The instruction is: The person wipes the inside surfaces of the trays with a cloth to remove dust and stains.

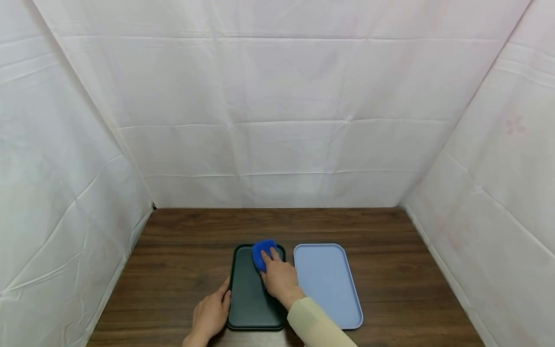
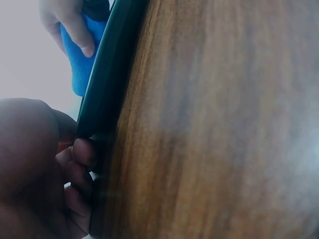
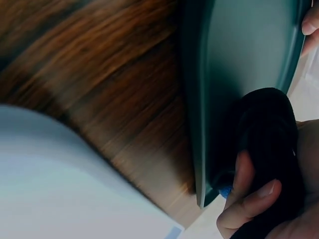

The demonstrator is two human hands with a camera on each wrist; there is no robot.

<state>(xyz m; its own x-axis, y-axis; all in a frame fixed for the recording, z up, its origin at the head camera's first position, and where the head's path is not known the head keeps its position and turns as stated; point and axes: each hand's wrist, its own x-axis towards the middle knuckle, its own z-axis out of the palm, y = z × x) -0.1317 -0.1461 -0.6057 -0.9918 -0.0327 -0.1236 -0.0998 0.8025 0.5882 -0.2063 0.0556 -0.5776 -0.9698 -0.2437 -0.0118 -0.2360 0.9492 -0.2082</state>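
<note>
A dark green tray (image 1: 253, 303) lies lengthwise on the wooden table. At its left rim my left hand (image 1: 211, 311) grips the edge; in the left wrist view, the fingertips (image 2: 82, 152) are close against the tray's side. Over the tray's far end, my right hand (image 1: 281, 279) holds a folded blue cloth (image 1: 259, 253), with fingers spread across it and the thumb at its near side. The right wrist view has the right fingers (image 3: 254, 204) bent over a black-looking mass, with a small bit of blue beside it.
A light blue tray (image 1: 327, 284) lies just right of the green one, partly under the right sleeve (image 1: 318, 325) in the head view. The brown wooden table (image 1: 182, 255) is enclosed by white sheets (image 1: 277, 144) behind and on both sides.
</note>
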